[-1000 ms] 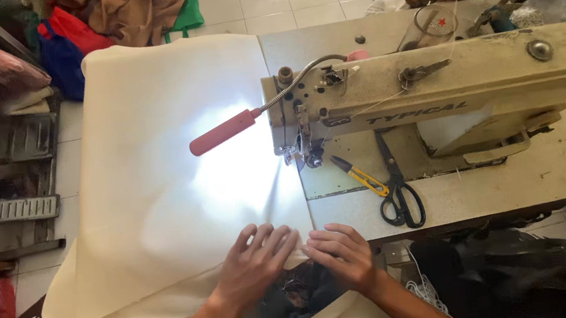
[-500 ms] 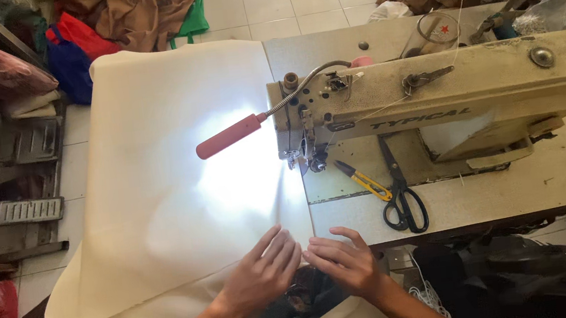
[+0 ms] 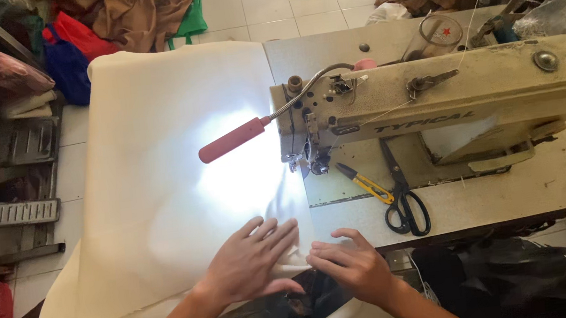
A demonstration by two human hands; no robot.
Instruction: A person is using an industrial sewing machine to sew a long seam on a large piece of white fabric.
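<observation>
Black scissors (image 3: 405, 203) and yellow snips (image 3: 367, 182) lay near the counter's (image 3: 552, 183) front edge; brown clothes (image 3: 134, 10) lay heaped on the floor (image 3: 294, 0).

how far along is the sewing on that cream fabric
Done: the cream fabric is spread flat left of the sewing machine, lit by the lamp. In hand: the left hand and right hand press its near edge. Left: that edge is not under the needle; the scissors lie unused.

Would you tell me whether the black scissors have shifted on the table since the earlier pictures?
No; the black scissors lie in the same spot beside the sewing machine.
</observation>
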